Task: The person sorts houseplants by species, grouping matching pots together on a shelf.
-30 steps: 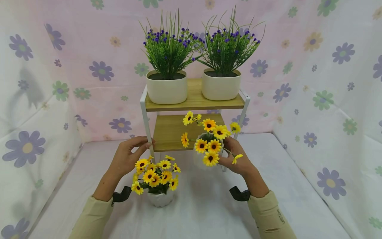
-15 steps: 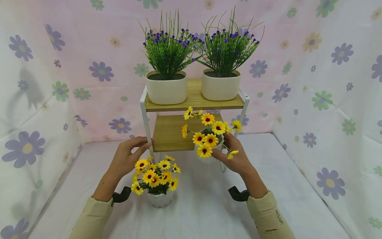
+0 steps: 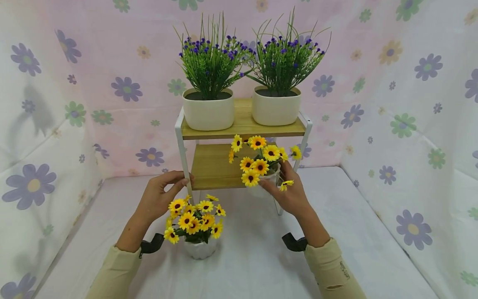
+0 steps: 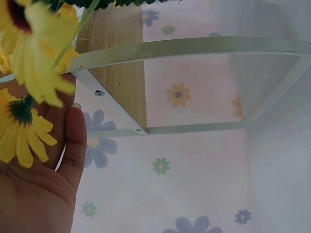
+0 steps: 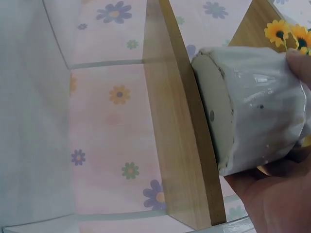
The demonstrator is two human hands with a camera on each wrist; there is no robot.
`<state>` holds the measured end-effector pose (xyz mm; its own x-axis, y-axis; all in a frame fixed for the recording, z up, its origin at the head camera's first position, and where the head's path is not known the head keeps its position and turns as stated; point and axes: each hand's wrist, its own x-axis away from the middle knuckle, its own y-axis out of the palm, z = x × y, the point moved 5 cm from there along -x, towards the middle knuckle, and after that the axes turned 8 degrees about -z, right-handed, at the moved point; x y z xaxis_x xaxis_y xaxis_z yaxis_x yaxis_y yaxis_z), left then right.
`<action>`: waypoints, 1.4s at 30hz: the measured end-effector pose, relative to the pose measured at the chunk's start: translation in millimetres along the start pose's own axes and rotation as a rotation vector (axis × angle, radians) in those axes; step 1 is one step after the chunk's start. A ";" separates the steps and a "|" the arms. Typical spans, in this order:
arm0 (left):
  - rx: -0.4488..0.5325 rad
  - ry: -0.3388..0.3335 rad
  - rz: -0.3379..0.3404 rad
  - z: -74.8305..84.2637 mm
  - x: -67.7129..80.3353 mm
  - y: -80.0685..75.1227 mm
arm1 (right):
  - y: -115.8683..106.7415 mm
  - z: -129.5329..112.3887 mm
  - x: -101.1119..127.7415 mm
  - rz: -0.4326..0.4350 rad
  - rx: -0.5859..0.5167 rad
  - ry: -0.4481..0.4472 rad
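My right hand [image 3: 293, 195] grips a white flowerpot [image 5: 265, 104] of yellow artificial sunflowers [image 3: 260, 166] at the right front of the shelf rack. In the right wrist view, the pot's flat base sits right at the front edge of the wooden lower board [image 5: 182, 111]. My left hand [image 3: 158, 193] pinches the white left front leg [image 3: 182, 153] of the rack, at the lower board's height. A second white pot [image 3: 201, 250] of yellow sunflowers [image 3: 194, 222] stands on the table in front of that leg. In the left wrist view, blurred petals [image 4: 43, 53] partly cover the left hand.
Two cream planters [image 3: 209, 112] with purple-flowered grassy plants stand side by side on the rack's upper board [image 3: 242, 132]. A white cloth covers the table [image 3: 246, 257]. Flower-patterned fabric [image 3: 127, 120] hangs at the back and both sides.
The right hand has raised the sunflower pot slightly and moved it back and a little left, towards the lower board. The left hand has stayed on the rack's leg.
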<state>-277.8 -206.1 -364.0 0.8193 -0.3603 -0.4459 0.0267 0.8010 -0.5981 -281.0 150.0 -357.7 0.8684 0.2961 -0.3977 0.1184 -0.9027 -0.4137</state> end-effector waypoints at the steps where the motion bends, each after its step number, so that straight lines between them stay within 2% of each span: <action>1: 0.001 -0.001 0.000 -0.1 0.1 0.0 | 0.1 0.4 -0.7 0.007 -0.007 -0.011; 10: -0.003 -0.001 -0.004 -1.0 0.4 -0.1 | 1.4 -5.1 -0.9 0.037 -0.029 -0.154; 15: -0.001 -0.005 -0.001 -2.4 1.1 -0.3 | 2.6 -10.3 -0.1 0.066 0.002 -0.192; 18: 0.000 -0.002 -0.002 -2.9 1.0 -0.1 | 3.8 -10.2 -1.0 0.092 0.034 -0.183; 28: -0.003 0.007 -0.002 -2.6 -1.0 -1.5 | 6.8 -16.7 -2.5 0.147 0.031 -0.164; 42: -0.004 0.001 -0.002 -2.8 -0.8 -0.5 | 10.6 -18.5 0.3 0.269 0.211 -0.096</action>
<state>-280.0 -207.5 -365.1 0.8190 -0.3618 -0.4453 0.0256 0.7984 -0.6016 -270.5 134.8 -347.1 0.8044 0.0939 -0.5866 -0.2192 -0.8708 -0.4400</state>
